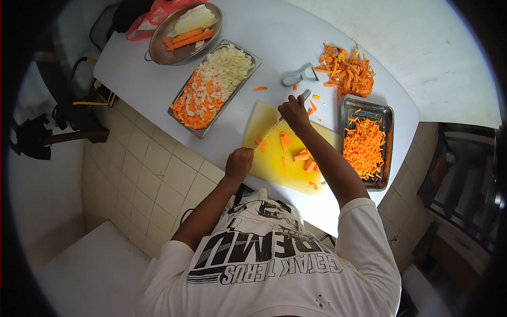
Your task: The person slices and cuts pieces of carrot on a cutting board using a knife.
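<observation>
My right hand [294, 113] is closed around the handle of a knife [275, 127], whose butt end sticks out above the fist. The thin blade slants down to the left over a yellow cutting board [257, 120]. At the blade's far end my left hand [239, 165] is curled closed by the board's left edge; what its fingers hold is hidden. A carrot piece [260, 142] lies beside the blade near that hand. More cut carrot pieces [301, 156] rest on the board, several partly behind my right forearm.
Right of the board stands a metal tray of carrot sticks [364, 148]. Carrot peelings [348, 71] are heaped behind it, near a grey peeler [299, 76]. To the left are a tray of diced vegetables [214, 87] and a metal bowl [158, 45] with whole carrots and a pale vegetable.
</observation>
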The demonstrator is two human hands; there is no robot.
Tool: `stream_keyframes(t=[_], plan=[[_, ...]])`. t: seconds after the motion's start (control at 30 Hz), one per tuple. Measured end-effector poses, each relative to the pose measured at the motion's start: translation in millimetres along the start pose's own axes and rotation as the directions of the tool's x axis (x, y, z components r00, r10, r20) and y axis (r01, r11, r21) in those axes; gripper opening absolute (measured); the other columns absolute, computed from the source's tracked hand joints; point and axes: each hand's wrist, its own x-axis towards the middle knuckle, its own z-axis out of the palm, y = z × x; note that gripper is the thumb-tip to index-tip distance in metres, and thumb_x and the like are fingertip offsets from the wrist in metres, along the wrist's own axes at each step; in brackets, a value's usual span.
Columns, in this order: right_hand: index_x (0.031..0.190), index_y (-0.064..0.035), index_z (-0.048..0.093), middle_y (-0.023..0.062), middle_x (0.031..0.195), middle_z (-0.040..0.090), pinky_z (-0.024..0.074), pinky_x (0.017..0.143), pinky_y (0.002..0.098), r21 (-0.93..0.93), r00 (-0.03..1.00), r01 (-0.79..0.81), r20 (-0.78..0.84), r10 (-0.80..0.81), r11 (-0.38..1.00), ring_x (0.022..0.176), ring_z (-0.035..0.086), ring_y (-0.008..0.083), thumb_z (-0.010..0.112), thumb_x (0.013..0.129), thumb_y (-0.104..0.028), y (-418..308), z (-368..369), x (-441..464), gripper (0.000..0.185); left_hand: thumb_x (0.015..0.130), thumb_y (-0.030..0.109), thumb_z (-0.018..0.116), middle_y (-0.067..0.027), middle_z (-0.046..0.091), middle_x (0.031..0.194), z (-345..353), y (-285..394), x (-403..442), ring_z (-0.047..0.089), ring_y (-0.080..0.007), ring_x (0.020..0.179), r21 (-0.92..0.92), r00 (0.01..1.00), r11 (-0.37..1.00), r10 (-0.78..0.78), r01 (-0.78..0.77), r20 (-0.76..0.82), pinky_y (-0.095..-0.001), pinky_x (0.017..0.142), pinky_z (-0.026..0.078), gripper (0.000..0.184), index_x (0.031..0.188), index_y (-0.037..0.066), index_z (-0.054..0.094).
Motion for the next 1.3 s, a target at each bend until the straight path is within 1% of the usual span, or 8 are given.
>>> stream_keyframes(t=[0.27,0.5,0.67,0.77,0.8,1.0,1.13,1.3], plan=[[0.073,-0.0121,0.061,0.001,0.076,0.06,0.0329,0.095,0.0406,0.101,0.998,0.027,-0.067,-0.02,0.995,0.096,0.051,0.0221,0.061,0.078,-0.011,-1,8,6,0.005,0.083,0.005,0.062,-0.018,0.062,0.075,5,9,13,0.063,-0.0366,0.07,0.077,0.987,0.989,-0.132,0.125,0.089,-0.0453,0.064,0.051,0.008,0.077,0.0,0.06],[0.086,-0.0171,0.059,-0.0001,0.079,0.056,0.0349,0.086,0.0413,-0.067,0.994,0.008,-0.112,-0.016,0.998,0.095,0.052,0.0194,0.061,0.079,-0.012,6,9,7,0.01,0.08,0.004,0.061,-0.0186,0.062,0.076,14,17,22,0.062,-0.0382,0.071,0.082,0.989,0.988,-0.136,0.131,0.06,-0.0466,0.064,0.051,0.008,0.074,0.0,0.057],[0.086,-0.019,0.06,-0.0033,0.079,0.057,0.0324,0.089,0.0396,-0.091,0.999,-0.024,-0.049,0.019,0.996,0.097,0.051,0.0191,0.07,0.075,-0.023,6,9,13,0.015,0.08,0.003,0.061,-0.0187,0.063,0.078,13,14,24,0.064,-0.0382,0.072,0.073,0.985,0.987,-0.15,0.145,0.084,-0.0462,0.065,0.052,0.006,0.075,0.0,0.059],[0.09,-0.019,0.059,-0.003,0.081,0.059,0.0323,0.089,0.0395,-0.06,0.99,0.013,-0.14,-0.021,0.998,0.097,0.051,0.0192,0.069,0.076,-0.024,-6,16,5,0.018,0.08,0.004,0.061,-0.0192,0.063,0.078,4,10,14,0.064,-0.0383,0.072,0.079,0.984,0.986,-0.151,0.144,0.089,-0.0464,0.066,0.052,0.006,0.076,-0.001,0.061],[0.092,-0.0184,0.058,-0.0023,0.082,0.059,0.0322,0.091,0.0412,-0.134,0.999,-0.02,-0.042,0.015,0.991,0.097,0.051,0.0196,0.067,0.078,-0.022,-14,16,5,0.018,0.08,0.004,0.061,-0.0194,0.063,0.079,2,10,10,0.064,-0.0384,0.072,0.078,0.985,0.987,-0.15,0.143,0.088,-0.0464,0.066,0.052,0.006,0.077,-0.001,0.061],[0.098,-0.0142,0.056,0.0008,0.082,0.062,0.0358,0.088,0.046,-0.024,0.998,0.05,-0.039,-0.05,0.998,0.097,0.054,0.0232,0.067,0.078,-0.014,-9,-2,11,0.023,0.081,0.006,0.062,-0.0181,0.064,0.079,-4,8,14,0.064,-0.0376,0.073,0.066,0.978,0.984,-0.174,0.167,0.119,-0.0461,0.067,0.052,0.006,0.078,0.0,0.062],[0.099,-0.0165,0.057,0.001,0.08,0.065,0.0361,0.09,0.0476,0.037,0.989,-0.037,-0.139,0.041,0.999,0.095,0.057,0.024,0.062,0.083,-0.016,10,-27,-1,0.016,0.082,0.012,0.065,-0.0119,0.066,0.086,-39,16,26,0.065,-0.0322,0.081,0.115,0.991,0.987,-0.117,0.11,0.061,-0.0418,0.07,0.054,0.007,0.083,0.005,0.066],[0.1,-0.0147,0.06,0.0046,0.077,0.067,0.0415,0.081,0.0501,0.104,0.963,-0.268,0.017,0.268,0.958,0.083,0.064,0.0279,0.06,0.083,-0.01,22,-63,-87,0.017,0.081,0.014,0.069,-0.006,0.065,0.098,-70,12,35,0.062,-0.0266,0.093,-0.083,0.995,0.996,-0.046,0.039,-0.094,-0.0385,0.078,0.052,0.024,0.104,0.009,0.067]])
